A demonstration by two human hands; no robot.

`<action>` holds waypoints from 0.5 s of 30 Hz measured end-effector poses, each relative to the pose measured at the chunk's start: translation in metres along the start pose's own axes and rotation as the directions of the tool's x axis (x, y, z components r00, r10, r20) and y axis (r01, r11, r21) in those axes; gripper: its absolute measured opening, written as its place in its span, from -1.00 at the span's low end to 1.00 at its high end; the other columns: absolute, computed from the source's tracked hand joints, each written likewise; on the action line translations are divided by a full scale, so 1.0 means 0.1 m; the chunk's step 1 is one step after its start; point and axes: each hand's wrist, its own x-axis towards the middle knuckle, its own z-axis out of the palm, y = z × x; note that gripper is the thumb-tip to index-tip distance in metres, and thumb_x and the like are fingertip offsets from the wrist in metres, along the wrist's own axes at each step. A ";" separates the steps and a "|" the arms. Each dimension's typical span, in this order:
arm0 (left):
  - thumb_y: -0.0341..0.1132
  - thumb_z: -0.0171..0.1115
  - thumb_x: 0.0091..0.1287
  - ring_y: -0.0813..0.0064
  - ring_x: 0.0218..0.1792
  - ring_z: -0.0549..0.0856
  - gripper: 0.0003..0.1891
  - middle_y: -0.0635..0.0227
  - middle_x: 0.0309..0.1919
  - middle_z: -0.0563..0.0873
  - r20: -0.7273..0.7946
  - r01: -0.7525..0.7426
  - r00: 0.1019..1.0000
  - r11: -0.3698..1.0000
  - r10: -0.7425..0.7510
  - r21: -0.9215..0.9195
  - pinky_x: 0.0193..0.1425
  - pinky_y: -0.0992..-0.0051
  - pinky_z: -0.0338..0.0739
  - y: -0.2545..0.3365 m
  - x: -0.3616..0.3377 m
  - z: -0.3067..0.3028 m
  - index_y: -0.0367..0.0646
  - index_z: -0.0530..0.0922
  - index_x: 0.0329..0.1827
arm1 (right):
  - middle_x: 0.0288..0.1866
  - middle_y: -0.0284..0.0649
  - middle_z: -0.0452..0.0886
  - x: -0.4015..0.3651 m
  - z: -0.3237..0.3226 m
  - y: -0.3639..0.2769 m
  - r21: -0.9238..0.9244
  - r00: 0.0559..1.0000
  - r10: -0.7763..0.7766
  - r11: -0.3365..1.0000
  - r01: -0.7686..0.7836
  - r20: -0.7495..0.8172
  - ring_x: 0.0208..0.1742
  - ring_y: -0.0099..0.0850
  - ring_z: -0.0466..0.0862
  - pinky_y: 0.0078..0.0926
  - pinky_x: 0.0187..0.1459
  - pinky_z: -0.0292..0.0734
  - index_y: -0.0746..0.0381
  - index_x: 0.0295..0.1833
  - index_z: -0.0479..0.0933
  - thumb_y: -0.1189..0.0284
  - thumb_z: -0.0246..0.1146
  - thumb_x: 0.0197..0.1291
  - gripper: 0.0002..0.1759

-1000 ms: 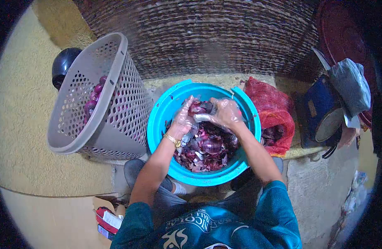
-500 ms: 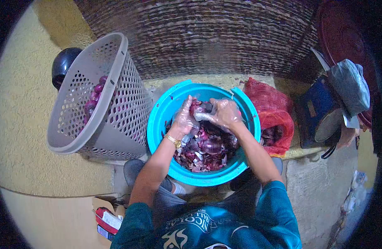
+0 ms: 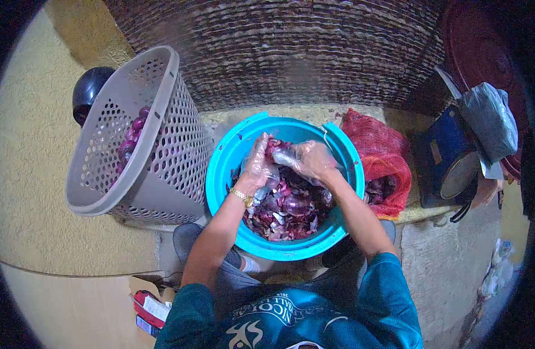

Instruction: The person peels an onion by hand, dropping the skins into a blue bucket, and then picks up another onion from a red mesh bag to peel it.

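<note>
Both of my hands wear clear plastic gloves and meet over the far half of a turquoise basin [image 3: 214,192]. My left hand [image 3: 257,167] is closed around a red onion [image 3: 273,145], mostly hidden by the fingers. From the other side my right hand [image 3: 311,158] presses its bent fingers and thumb against the same onion. Below them the basin holds a heap of dry purple onion skins [image 3: 279,224] with a whole-looking red onion [image 3: 296,205] lying on top.
A tall grey perforated basket [image 3: 186,139] leans at the left, red onions [image 3: 129,145] inside. Right of the basin lies a red mesh sack [image 3: 375,139], its mouth showing onions or skins. Farther right stand a blue scale-like box [image 3: 439,151] and a grey plastic-wrapped bundle [image 3: 488,119].
My right hand's fingers have shifted slightly and curled more over the onion. My left hand stays almost where it was, and the basin has not moved.
</note>
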 end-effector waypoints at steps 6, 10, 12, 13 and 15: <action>0.13 0.09 0.41 0.22 0.07 0.64 -0.57 0.20 -0.01 0.66 -0.088 0.044 0.995 0.999 -0.044 -0.010 0.22 0.10 0.53 0.11 -0.13 0.16 -0.05 0.50 0.04 | -0.36 0.03 0.70 0.05 0.17 0.16 -0.250 0.980 -0.158 0.951 0.184 0.117 -0.24 -0.01 0.72 -0.06 -0.16 0.59 0.11 -0.28 0.70 -0.28 0.16 0.09 -0.36; 0.18 0.12 0.37 0.27 0.01 0.68 -0.46 0.21 -0.06 0.67 -0.115 0.102 0.987 0.993 -0.109 -0.064 0.08 0.22 0.63 0.11 -0.07 0.10 -0.15 0.49 0.06 | -0.40 0.02 0.68 0.00 0.16 0.19 -0.145 0.976 -0.204 0.971 0.191 -0.075 -0.28 -0.01 0.71 -0.06 -0.19 0.58 0.15 -0.32 0.67 -0.37 0.22 -0.05 -0.27; 0.20 0.10 0.37 0.28 0.00 0.69 -0.44 0.20 -0.04 0.68 -0.086 0.157 0.984 0.987 -0.159 -0.023 0.09 0.22 0.63 0.17 -0.16 0.19 -0.17 0.51 0.06 | -0.43 0.03 0.66 -0.07 -0.03 0.08 -0.018 0.975 -0.115 0.993 0.114 -0.191 -0.31 0.00 0.69 -0.04 -0.23 0.55 0.17 -0.32 0.62 -0.41 0.28 -0.19 -0.21; 0.21 0.07 0.37 0.29 -0.02 0.70 -0.42 0.19 -0.02 0.68 -0.061 0.212 0.976 0.977 -0.210 0.019 0.10 0.22 0.62 0.20 -0.20 0.23 -0.19 0.53 0.07 | -0.47 0.03 0.64 -0.06 -0.01 0.08 -0.055 0.969 -0.100 0.994 0.090 -0.226 -0.31 0.01 0.68 -0.03 -0.26 0.53 0.18 -0.30 0.58 -0.38 0.33 -0.22 -0.22; 0.23 0.06 0.37 0.29 -0.02 0.70 -0.40 0.18 0.00 0.69 -0.021 0.219 0.975 0.976 -0.220 -0.013 0.12 0.21 0.60 0.14 -0.15 0.20 -0.18 0.53 0.08 | -0.48 0.04 0.63 -0.06 0.00 0.09 -0.056 0.957 -0.115 0.993 0.104 -0.265 -0.31 0.01 0.68 -0.03 -0.26 0.53 0.18 -0.28 0.58 -0.37 0.34 -0.22 -0.22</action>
